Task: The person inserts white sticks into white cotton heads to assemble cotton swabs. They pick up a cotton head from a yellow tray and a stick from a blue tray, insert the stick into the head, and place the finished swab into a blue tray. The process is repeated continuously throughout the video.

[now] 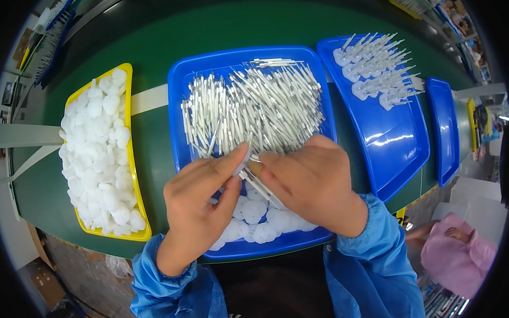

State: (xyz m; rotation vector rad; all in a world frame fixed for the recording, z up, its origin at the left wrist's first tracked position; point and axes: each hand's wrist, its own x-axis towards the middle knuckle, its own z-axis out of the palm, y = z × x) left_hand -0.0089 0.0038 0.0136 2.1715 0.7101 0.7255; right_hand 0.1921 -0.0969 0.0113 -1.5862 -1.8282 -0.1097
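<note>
Over the near part of a blue tray [174, 135], my hands meet. My left hand [196, 200] is closed, pinching a translucent white plastic piece [242, 163] between thumb and fingers. My right hand [315, 183] is closed around several thin white rods [263, 188], its fingertips touching the plastic piece. A rod end seems to meet that piece; fingers hide the join. Beyond my hands lies a heap of white rods with metal tips [256, 106]. Below them, round white plastic pieces [258, 219] cover the tray's near end.
At left, a yellow tray [144, 214] is heaped with white plastic pieces [100, 153]. To the right, a blue tray [397, 155] holds plastic pieces with upright rods [381, 71] at its far end. Another blue tray [445, 132] stands farther right. A person in pink [458, 256] is at lower right.
</note>
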